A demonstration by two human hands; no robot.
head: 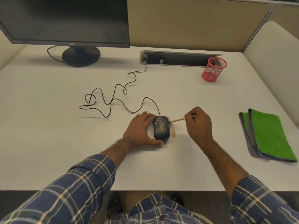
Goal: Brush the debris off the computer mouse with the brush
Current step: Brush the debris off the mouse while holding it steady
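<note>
A dark wired computer mouse [161, 129] lies in the middle of the white desk, streaked with orange-brown debris. My left hand [139, 129] grips its left side, thumb at the near end and fingers at the far end. My right hand [198, 122] pinches a thin wooden-handled brush [178, 119] just right of the mouse. The blurred bristle tip touches the mouse's upper right edge. Loose debris [173, 132] lies on the desk along the mouse's right side and near its front end.
The mouse cable [113, 101] loops across the desk to a cable slot [178, 59] at the back. A black monitor [64, 21] stands at the back left. A red mesh pen cup [213, 69] sits at the back right, a folded green cloth [268, 135] at the right.
</note>
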